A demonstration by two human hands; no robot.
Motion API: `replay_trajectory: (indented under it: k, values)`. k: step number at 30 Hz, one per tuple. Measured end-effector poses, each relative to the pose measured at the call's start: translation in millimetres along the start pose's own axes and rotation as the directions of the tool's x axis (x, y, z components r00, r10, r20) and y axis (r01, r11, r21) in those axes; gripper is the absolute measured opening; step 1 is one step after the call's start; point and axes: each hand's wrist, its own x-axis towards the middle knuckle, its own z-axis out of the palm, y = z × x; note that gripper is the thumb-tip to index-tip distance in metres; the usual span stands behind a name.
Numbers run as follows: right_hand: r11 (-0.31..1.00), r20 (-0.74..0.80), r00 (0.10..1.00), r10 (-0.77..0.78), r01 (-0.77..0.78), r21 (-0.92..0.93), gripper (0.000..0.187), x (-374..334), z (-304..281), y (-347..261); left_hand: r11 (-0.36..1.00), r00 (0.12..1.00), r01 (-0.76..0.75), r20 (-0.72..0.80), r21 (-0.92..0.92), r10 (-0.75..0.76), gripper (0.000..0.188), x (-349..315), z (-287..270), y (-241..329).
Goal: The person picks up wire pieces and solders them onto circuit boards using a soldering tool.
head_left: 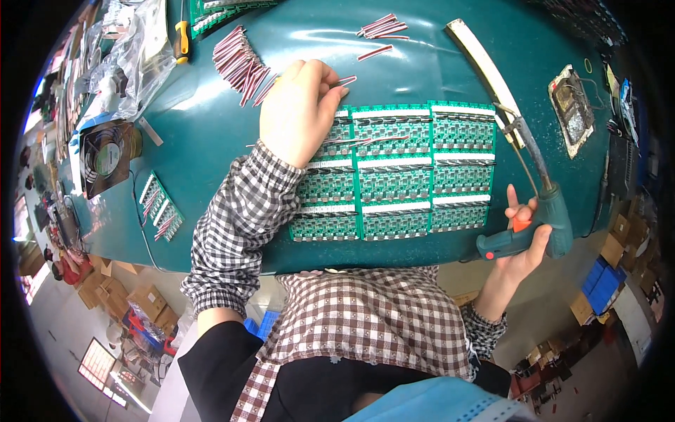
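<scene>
My left hand (301, 109) is above the far left corner of a panel of green circuit boards (394, 172). Its fingers pinch a short red, white and black wire strip (348, 80). A fanned pile of the same wire strips (238, 62) lies just beyond that hand. A few strips rest across the panel's far row, partly hidden by the hand. My right hand (524, 243) grips a green soldering gun (559, 224) with an orange trigger at the panel's right side. The gun's metal nozzle points away from me, near the panel's far right corner.
More wire strips (383, 28) lie at the back. A pale curved bar (481, 60) and a stained soldering pad (571, 109) are at the right. On the left are a small fan (107, 160), a yellow-handled screwdriver (182, 43), plastic bags (140, 67) and a smaller board (162, 207).
</scene>
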Motion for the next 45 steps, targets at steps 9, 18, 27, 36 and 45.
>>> replay_trajectory:
  k: [9,18,27,36,45]
  values:
    - [1.0,-0.024,1.0,0.009,-0.009,-0.03,0.049,-5,-1,-5,0.94,0.953,-0.302,0.042,0.159,0.299,0.013,6,-8,0]
    - [0.999,-0.039,0.999,0.016,-0.018,-0.036,0.051,-13,-5,-5,0.836,0.831,-0.533,0.264,0.131,0.489,0.019,-31,12,52]
    - [0.998,-0.08,0.996,0.043,-0.047,-0.049,0.051,-17,-4,-3,0.907,0.879,-0.409,0.308,0.095,0.364,0.02,-36,16,50]
    - [0.995,-0.071,0.997,0.033,-0.04,-0.095,0.053,-21,4,-8,0.848,0.831,-0.526,0.249,0.064,0.497,0.021,-20,32,54]
    - [0.99,-0.07,0.997,0.045,-0.054,-0.134,0.054,-22,6,-10,0.929,0.894,-0.367,0.255,-0.054,0.369,0.015,-18,30,49]
